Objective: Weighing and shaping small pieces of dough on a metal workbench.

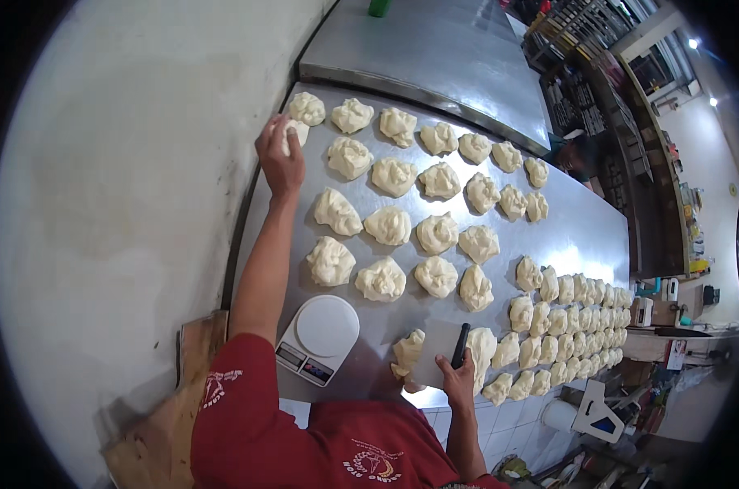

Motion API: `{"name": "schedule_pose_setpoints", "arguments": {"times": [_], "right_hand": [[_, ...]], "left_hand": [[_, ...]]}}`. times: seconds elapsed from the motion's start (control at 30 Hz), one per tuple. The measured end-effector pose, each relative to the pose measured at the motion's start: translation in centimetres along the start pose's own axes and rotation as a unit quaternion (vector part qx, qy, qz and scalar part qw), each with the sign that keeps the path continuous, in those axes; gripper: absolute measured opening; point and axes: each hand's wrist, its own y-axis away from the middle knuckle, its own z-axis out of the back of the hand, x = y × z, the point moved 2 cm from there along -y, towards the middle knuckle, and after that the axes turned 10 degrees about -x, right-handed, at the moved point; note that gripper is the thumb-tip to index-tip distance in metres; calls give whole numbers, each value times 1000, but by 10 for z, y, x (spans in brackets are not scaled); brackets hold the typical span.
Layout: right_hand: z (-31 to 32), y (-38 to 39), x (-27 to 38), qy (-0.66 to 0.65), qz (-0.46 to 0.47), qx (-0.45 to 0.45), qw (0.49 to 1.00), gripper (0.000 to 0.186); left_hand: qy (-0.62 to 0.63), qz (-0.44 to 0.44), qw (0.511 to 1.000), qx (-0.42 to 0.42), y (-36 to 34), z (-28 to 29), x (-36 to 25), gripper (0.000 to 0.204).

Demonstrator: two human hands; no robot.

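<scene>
My left hand [278, 155] reaches far across the steel table [573, 236] and grips a pale dough lump [296, 132] at the back left corner, beside another lump [307, 107]. My right hand [457, 376] holds a flat metal dough scraper with a black handle [461, 344] near the front edge. A dough piece [407, 352] lies just left of the blade. Rows of larger dough lumps [388, 225] cover the table's middle. Several smaller dough pieces [577, 322] are packed tightly at the right.
A white digital kitchen scale [319, 337] stands at the front left of the table. A plastered wall [117, 212] runs along the left. A second steel table [443, 49] lies beyond. Shelves and clutter [630, 122] fill the right side. A wooden board [192, 359] leans at lower left.
</scene>
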Motion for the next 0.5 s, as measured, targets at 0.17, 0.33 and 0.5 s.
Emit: {"name": "schedule_pose_setpoints", "arguments": {"times": [0.17,0.33,0.5], "right_hand": [[15,6,-14,61,-28,-50,997,32],[38,1,-20,75,-14,-58,995,37],[65,-5,-6,-9,-22,-95,995,43]], "left_hand": [[-221,27,971,82,43,-54,-10,53],[-98,-55,985,133,75,5,-73,58],[263,23,924,277,224,108,-204,58]]}}
